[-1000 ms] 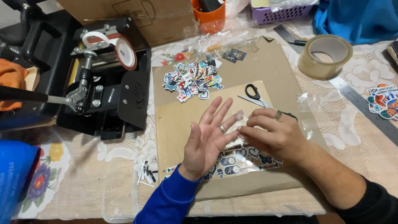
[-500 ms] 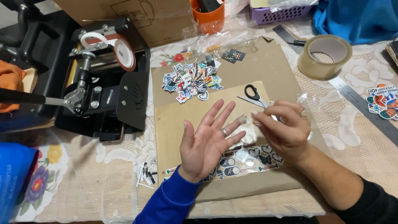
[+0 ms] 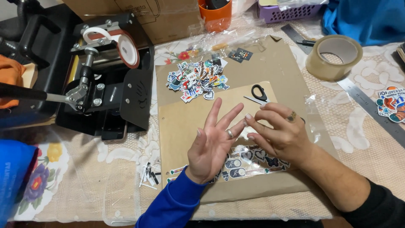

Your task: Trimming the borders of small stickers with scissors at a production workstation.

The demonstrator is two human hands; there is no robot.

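My left hand, in a blue sleeve, hovers palm up with its fingers spread over a brown paper sheet; a ring sits on one finger. My right hand, in a black sleeve, has its curled fingertips against the left hand's outer fingers. Whether anything is pinched between them is hidden. Under both hands lies a strip of cut stickers in clear plastic. A pile of loose colourful stickers and black-handled scissors lie just beyond.
A black mug heat press stands at the left. At the right are a roll of clear tape, a metal ruler and a round sticker. An orange cup and a purple basket stand behind.
My right hand lifted off the sticker strip and brought its fingertips against the left hand's fingers. The left hand stayed open and turned slightly.
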